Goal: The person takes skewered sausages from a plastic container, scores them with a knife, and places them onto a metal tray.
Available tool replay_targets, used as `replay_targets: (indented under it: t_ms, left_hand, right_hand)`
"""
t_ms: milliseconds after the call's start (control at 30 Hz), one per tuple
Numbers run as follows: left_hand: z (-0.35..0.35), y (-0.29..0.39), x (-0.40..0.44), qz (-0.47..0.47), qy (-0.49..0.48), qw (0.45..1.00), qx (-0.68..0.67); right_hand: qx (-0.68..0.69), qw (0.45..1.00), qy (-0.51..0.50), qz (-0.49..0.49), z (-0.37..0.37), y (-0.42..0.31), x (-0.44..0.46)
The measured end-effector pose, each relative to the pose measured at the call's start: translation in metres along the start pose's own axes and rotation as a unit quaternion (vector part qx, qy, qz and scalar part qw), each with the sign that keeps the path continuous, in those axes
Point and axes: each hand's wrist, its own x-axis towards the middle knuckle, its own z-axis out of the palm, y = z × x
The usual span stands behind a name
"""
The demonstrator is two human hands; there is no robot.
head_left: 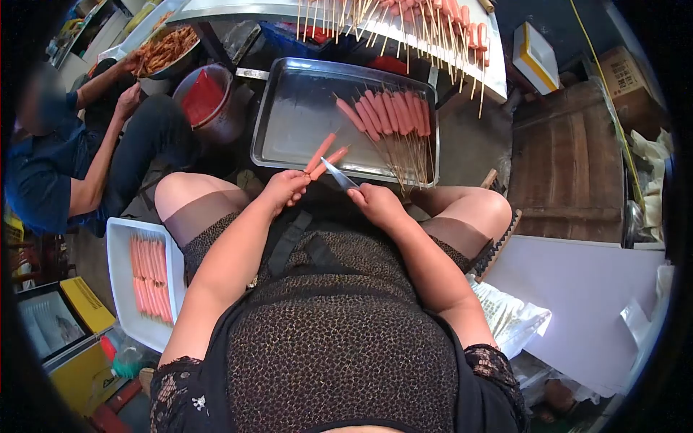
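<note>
My left hand [287,189] is closed around the near ends of two pink sausages [330,163], which spread apart with thin stick tips showing at their far ends. In my right hand [379,206] is a knife [338,174], its blade pointing up and left beside the nearer sausage; whether it touches is hard to tell. Just beyond my hands lies a metal tray [296,119], its right side holding several skewered sausages [393,114] with their sticks toward me. A white plastic tub [120,268] of paired sausages [150,278] stands by my left arm.
Many skewered sausages [433,22] overhang the edge of a white table [494,68] ahead. At left sits another person [47,169], hands near a bowl of reddish food [170,52]. A bucket [227,115] stands between us. A brown board [567,162] and pale panel [577,296] are at right.
</note>
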Motion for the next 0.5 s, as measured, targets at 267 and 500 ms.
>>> replay_targets:
  t_ms: [267, 500]
  left_hand:
    - [-0.0056, -0.0059, 0.0068, -0.030, 0.012, 0.997, 0.067]
    - [-0.0052, -0.0005, 0.0052, -0.038, 0.004, 0.999, 0.028]
  right_hand:
    - [-0.055, 0.998, -0.032, -0.016, 0.0051, -0.0040, 0.0070]
    - [-0.060, 0.997, -0.053, 0.003, 0.0058, -0.0078, 0.0072]
